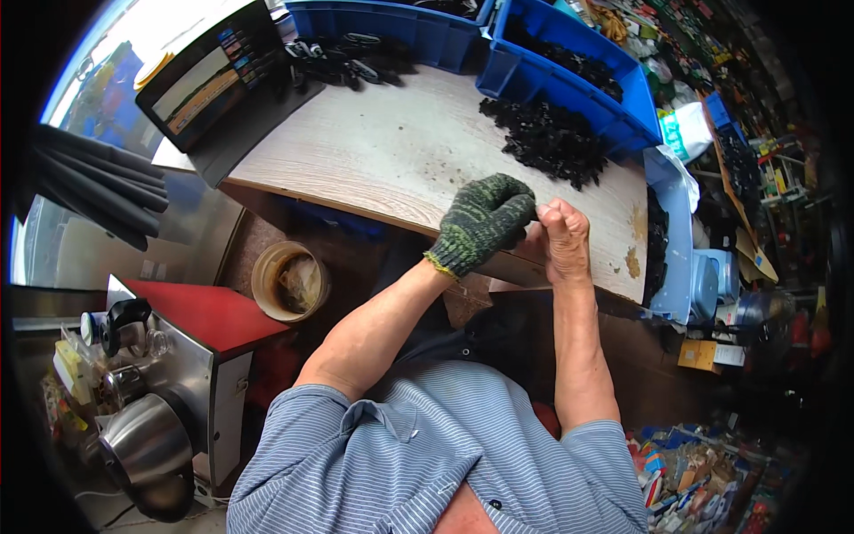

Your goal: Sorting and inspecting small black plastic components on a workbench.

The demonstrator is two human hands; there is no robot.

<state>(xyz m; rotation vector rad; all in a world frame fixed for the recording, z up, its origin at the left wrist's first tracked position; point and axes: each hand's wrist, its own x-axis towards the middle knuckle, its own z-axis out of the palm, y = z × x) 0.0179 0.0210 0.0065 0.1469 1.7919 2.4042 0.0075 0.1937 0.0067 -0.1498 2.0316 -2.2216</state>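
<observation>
Black parts (pixel 553 145) | just beyond left hand (pixel 489 221), right hand (pixel 566 240) | close together, grip unclear

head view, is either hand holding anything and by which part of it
Cannot be told: the gloved left hand and bare right hand are curled close together by the table's edge; no held thing shows, but a small one could be hidden.

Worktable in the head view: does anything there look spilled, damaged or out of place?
The worktable has brown patches along its right edge, where the pale surface looks worn away. A pile of small black parts also lies loose beside a blue bin, not inside it, though that may be intended.
</observation>
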